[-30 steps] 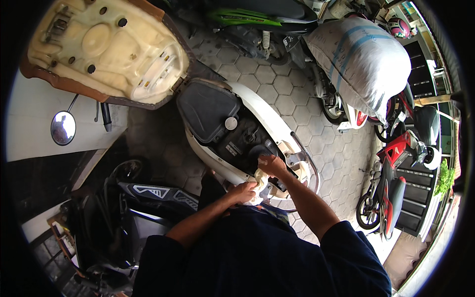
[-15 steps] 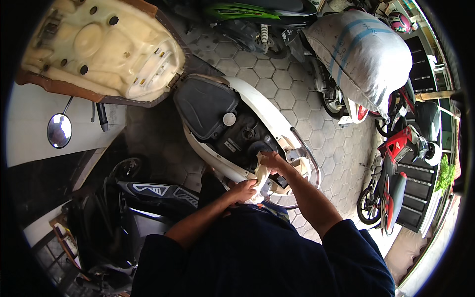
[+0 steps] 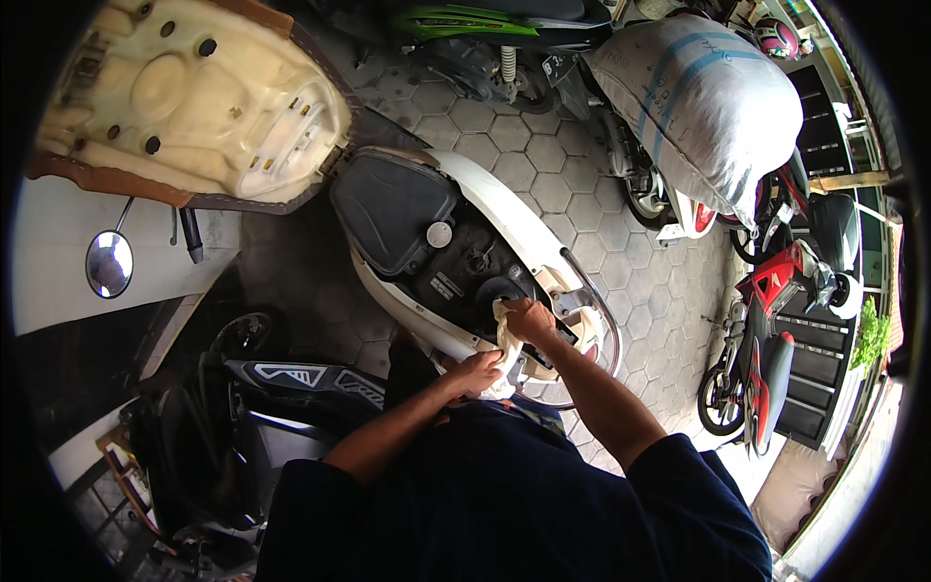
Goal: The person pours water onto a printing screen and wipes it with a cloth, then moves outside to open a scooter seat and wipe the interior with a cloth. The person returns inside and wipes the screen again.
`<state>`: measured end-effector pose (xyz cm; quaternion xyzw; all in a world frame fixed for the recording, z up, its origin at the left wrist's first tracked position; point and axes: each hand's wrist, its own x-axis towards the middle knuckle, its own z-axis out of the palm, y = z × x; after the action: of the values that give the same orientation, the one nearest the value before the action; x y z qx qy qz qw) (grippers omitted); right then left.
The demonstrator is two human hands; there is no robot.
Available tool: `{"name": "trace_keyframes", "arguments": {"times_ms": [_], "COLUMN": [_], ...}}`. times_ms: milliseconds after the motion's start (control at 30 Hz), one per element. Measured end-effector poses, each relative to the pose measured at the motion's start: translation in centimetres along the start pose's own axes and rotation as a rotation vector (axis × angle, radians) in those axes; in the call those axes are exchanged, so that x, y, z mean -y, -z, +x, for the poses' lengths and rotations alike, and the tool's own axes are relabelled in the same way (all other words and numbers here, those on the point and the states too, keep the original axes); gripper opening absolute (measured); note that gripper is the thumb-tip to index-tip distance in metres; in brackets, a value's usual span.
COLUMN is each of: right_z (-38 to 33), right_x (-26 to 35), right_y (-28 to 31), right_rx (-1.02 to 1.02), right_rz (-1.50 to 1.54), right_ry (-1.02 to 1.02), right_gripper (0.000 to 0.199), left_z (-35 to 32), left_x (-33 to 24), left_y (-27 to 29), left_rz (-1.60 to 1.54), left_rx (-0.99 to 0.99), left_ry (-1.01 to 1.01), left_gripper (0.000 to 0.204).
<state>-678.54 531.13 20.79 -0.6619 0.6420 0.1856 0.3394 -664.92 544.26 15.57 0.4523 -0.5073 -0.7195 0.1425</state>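
A white scooter (image 3: 504, 186) stands in front of me with its seat (image 3: 228, 107) tipped up, the cream underside showing at the upper left. Both hands grip a pale cream cloth (image 3: 506, 341) over the rear of the opened compartment. My right hand (image 3: 530, 321) is closed on the cloth's upper end, beside a round black part (image 3: 497, 290). My left hand (image 3: 475, 373) pinches the cloth lower down, near the scooter's side panel. A dark storage bin (image 3: 393, 199) and a round whitish cap (image 3: 439, 235) lie farther forward. The fingertips are partly hidden.
A black motorcycle (image 3: 291, 376) stands close on my left. Beyond the scooter are a green-and-black motorcycle (image 3: 485, 19), a large stuffed white sack (image 3: 708, 97) on another motorbike, and a red motorcycle (image 3: 771, 339) at the right. Hexagonal paving (image 3: 592, 209) covers the floor.
My view has shifted slightly, so the scene sits a little farther left. The right hand has moved slightly with the cloth, and the round black part shows more plainly. Both hands still hold the cloth.
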Motion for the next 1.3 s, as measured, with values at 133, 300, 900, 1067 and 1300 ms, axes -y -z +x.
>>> {"name": "trace_keyframes", "arguments": {"times_ms": [133,300,900,1067,1300], "right_z": [2.1,-0.1,3.3,-0.3,-0.4], "right_x": [1.4,2.0,0.0,0.9,2.5], "right_y": [-0.9,0.9,-3.4,-0.3,-0.4], "right_rx": [0.063,0.059,0.07,-0.04,-0.228], "right_rz": [0.014,-0.078,-0.125,-0.126,0.019], "right_ry": [-0.063,0.036,0.154,0.093,0.018], "right_gripper": [0.036,0.046,0.048,0.042,0.029], "left_z": [0.0,0.4,-0.4,-0.7,0.8], "left_x": [-0.5,0.1,-1.1,0.2,1.3], "left_y": [0.5,0.3,-0.3,0.1,1.0], "left_rz": [0.046,0.005,-0.149,-0.221,-0.303], "left_rx": [-0.022,-0.034,-0.2,-0.194,-0.181], "left_ry": [0.076,0.002,-0.035,0.065,0.127], "left_gripper": [0.034,0.032,0.048,0.059,0.069]}}
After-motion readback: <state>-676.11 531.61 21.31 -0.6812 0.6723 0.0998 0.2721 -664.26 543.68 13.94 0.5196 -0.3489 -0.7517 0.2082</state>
